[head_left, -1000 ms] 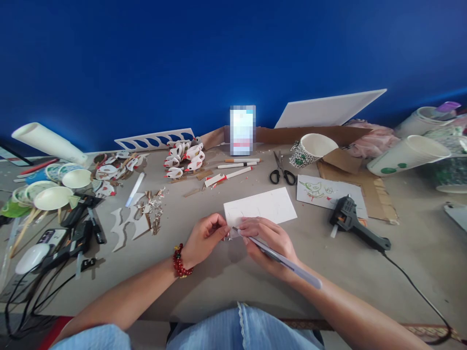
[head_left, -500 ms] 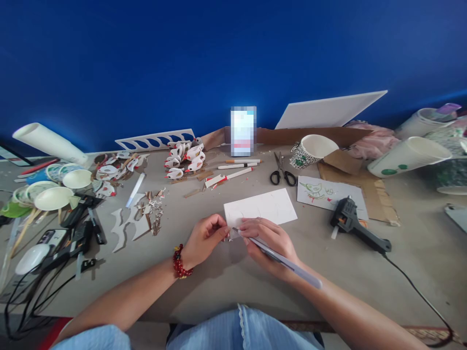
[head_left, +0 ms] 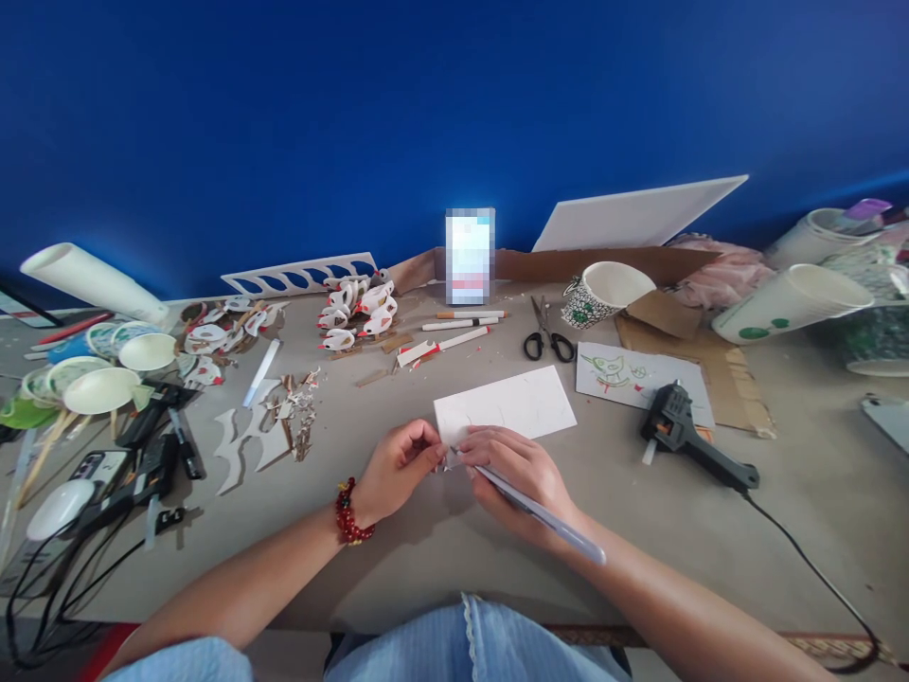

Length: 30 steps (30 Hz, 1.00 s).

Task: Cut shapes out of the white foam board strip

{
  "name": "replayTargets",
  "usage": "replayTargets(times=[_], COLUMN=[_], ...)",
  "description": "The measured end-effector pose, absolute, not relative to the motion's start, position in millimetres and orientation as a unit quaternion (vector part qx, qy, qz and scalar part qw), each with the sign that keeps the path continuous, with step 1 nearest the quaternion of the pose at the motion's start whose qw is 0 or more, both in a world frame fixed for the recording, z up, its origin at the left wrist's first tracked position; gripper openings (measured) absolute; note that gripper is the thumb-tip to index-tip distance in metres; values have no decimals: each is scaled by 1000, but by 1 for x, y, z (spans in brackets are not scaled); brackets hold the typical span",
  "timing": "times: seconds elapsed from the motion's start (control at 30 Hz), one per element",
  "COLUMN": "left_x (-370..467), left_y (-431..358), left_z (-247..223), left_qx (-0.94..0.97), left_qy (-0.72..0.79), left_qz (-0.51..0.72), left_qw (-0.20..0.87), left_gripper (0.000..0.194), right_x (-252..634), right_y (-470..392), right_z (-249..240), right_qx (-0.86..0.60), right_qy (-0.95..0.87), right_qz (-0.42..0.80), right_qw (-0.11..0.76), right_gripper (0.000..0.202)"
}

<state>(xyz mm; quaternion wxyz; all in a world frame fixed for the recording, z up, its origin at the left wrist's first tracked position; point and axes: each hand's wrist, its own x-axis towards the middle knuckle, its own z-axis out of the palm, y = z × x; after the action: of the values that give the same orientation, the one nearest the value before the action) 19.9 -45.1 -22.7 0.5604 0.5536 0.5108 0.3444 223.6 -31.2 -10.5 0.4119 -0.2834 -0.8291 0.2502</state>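
Note:
A slim craft knife with a pale lavender handle lies in the grip of my right hand, its tip pointing left toward my other fingertips. My left hand, with red beads at the wrist, is closed in a pinch on a small white piece. That piece sits right by the knife tip, and my fingers hide part of it. Just beyond both hands lies a white foam board with faint curved lines on it. The fingers of my right hand rest at its near edge.
A black glue gun and a sheet with a bird drawing lie to the right. Scissors, markers and painted white bird shapes are behind. Cut board scraps and paper cups occupy the left.
The knife handle's rear end has swung slightly left and its tip sits a little lower. Both hands stay in nearly the same place. The whole view has shifted slightly.

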Motion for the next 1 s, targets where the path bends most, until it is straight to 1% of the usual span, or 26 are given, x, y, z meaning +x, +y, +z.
replayTargets(times=[0.23, 0.37, 0.53, 0.63, 0.7, 0.77, 0.9, 1.0], left_x=[20, 19, 13, 6, 0, -4, -6, -2], left_y=[-45, -41, -33, -27, -23, -22, -23, -22], left_z=[-22, -21, -20, -18, -17, -17, -20, -22], left_qx=[559, 561, 488, 496, 521, 550, 594, 610], left_qy=[507, 523, 489, 491, 499, 499, 481, 477], left_qz=[348, 358, 392, 415, 424, 415, 381, 384], left_qw=[556, 532, 607, 584, 547, 526, 520, 502], left_gripper=[25, 23, 26, 23, 19, 21, 27, 30], right_x=[225, 230, 242, 251, 255, 256, 248, 241], right_y=[-33, -34, -26, -19, -16, -16, -20, -22], right_z=[-9, -1, 19, 21, 18, 13, 6, 1], right_qx=[-282, -280, -336, -372, -380, -393, -357, -325], right_qy=[-823, -804, -782, -755, -744, -733, -752, -769], right_qz=[252, 252, 190, 183, 196, 227, 299, 337], right_qw=[424, 460, 489, 508, 514, 506, 467, 436], right_gripper=[18, 20, 21, 20, 19, 19, 18, 20])
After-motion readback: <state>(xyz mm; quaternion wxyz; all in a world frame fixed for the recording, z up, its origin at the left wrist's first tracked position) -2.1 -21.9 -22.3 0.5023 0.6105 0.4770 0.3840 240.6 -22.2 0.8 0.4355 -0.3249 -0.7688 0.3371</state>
